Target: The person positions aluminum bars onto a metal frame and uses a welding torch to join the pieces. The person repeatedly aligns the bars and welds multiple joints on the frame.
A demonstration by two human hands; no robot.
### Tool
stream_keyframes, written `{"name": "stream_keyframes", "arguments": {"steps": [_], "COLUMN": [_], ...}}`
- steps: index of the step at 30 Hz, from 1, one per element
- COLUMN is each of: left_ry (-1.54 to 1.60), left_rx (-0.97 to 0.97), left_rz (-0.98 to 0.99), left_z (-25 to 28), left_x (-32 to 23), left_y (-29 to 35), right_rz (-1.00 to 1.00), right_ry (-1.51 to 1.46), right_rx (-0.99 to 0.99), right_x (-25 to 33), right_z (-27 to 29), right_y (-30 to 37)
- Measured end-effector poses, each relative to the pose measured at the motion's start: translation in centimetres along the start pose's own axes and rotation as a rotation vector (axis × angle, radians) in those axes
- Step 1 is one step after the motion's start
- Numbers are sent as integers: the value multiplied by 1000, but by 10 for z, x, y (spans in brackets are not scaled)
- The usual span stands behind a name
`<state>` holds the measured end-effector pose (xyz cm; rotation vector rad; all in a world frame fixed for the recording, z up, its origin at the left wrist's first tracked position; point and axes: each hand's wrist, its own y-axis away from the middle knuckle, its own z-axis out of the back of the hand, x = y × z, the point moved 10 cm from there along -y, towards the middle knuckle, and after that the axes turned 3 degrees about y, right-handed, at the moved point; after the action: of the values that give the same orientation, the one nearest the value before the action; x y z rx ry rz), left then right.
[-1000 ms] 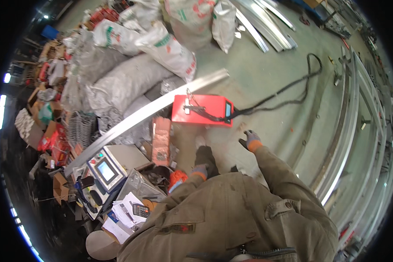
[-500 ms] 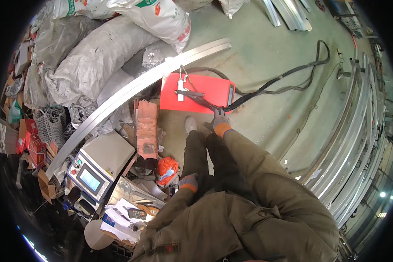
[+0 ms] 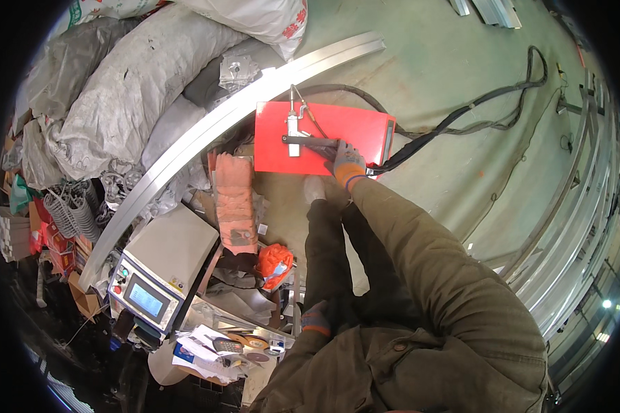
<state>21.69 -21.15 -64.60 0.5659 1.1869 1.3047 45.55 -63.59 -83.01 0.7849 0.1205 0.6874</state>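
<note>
On top of the red cabinet (image 3: 272,120) ahead of me lies a handheld welding gun (image 3: 294,131) with a silver head, a thin nozzle tube and a black handle. My right hand (image 3: 349,157), in a grey glove with an orange cuff, is closed around the rear of the handle; its fingertips are partly hidden. A thick black cable (image 3: 420,143) runs from beside this hand across the floor to the right. My left hand (image 3: 315,318), gloved alike, hangs low beside my left thigh, away from the gun. Its fingers are too dim to make out.
A long curved metal profile (image 3: 255,93) passes behind the cabinet. White sacks (image 3: 145,76) are heaped at left. Nearer stand a control box with a screen (image 3: 145,299), a stack of orange-red blocks (image 3: 234,199) and an orange bag (image 3: 275,265). Metal profiles (image 3: 565,255) line the right side.
My right hand has moved from the cabinet's front edge up onto the gun's handle and closed there. The view has shifted slightly; my left hand stays low by the thigh.
</note>
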Motion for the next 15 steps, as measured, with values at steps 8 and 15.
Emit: {"name": "stream_keyframes", "arguments": {"steps": [8, 15], "left_ry": [20, -75], "left_rx": [-20, 52], "left_rz": [-40, 3], "left_z": [14, 14], "left_x": [-36, -46], "left_y": [-1, -2], "right_rz": [-79, 66], "right_ry": [4, 74], "right_rx": [13, 40], "right_x": [-21, -55], "right_z": [-21, -60], "right_y": [-11, 20]}}
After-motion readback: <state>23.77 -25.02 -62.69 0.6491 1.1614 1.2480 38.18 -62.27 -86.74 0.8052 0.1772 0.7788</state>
